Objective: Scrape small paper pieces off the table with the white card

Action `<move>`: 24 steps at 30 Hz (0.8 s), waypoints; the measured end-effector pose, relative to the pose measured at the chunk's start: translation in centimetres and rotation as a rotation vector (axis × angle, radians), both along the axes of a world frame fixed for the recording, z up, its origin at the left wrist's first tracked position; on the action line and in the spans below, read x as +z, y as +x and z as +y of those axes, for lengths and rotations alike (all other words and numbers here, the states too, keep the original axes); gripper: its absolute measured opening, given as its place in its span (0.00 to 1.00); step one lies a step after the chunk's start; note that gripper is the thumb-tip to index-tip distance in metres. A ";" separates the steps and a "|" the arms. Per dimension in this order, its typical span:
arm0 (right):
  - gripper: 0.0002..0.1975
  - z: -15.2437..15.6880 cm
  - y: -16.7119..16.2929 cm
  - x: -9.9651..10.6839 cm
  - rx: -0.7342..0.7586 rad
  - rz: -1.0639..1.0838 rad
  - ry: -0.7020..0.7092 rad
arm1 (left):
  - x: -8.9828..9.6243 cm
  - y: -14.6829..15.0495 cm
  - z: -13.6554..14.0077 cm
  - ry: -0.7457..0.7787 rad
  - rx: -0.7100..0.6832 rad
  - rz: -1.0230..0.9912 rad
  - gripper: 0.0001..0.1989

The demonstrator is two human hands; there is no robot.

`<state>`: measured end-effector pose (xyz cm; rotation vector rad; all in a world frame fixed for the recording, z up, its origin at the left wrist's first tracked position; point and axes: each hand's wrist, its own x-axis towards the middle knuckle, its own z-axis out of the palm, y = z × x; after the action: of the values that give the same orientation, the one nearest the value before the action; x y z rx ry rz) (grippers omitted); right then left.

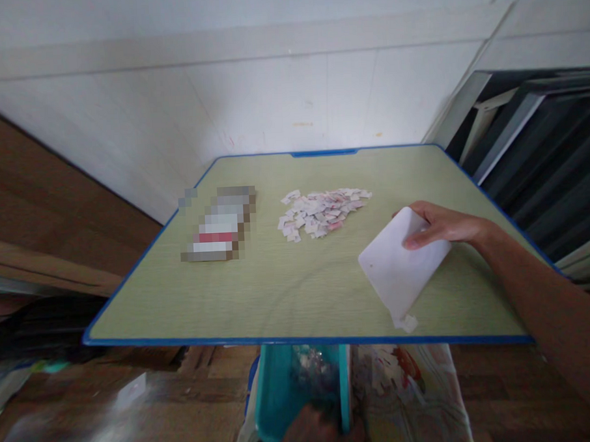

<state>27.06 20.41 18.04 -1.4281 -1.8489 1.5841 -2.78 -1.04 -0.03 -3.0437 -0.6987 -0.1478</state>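
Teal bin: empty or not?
Not empty: the teal bin shows pale, shiny bits toward its far end. Too blurred to say what they are.

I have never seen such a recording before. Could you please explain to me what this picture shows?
There is no machine here: a person works with two bare hands. The single picture comes from a camera worn on the head, looking forward and down. On the blue-edged table lie a pile of paper scraps and a pixelated item. The right hand holds a white panel, whose lower corner is by a loose scrap. The left hand, blurred, is below at the turquoise bin; its grip is unclear.
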 end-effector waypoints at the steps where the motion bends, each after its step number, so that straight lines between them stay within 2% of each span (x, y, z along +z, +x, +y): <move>1: 0.13 0.0 -0.1 0.0 0.022 0.000 -0.007 | 0.1 0.0 0.0 -0.017 0.000 0.002 0.07; 3: 0.14 -0.1 -0.2 0.0 0.071 0.007 -0.015 | 0.3 0.1 0.2 -0.068 -0.002 0.004 0.06; 9: 0.13 -0.1 -0.6 0.0 0.162 0.017 -0.020 | 1.5 0.3 0.6 -0.094 -0.013 0.044 0.10; 17: 0.13 -0.2 -0.5 -0.1 0.162 0.067 -0.074 | 0.4 -0.1 0.4 -0.051 -0.028 -0.009 0.12; 24: 0.12 -0.8 -1.6 0.0 0.291 0.033 -0.083 | 1.2 0.1 0.5 -0.052 -0.002 0.027 0.12</move>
<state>25.49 19.60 18.08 -1.1983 -2.0686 1.8255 -2.71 -0.57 1.12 -3.0892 -0.7089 -0.0907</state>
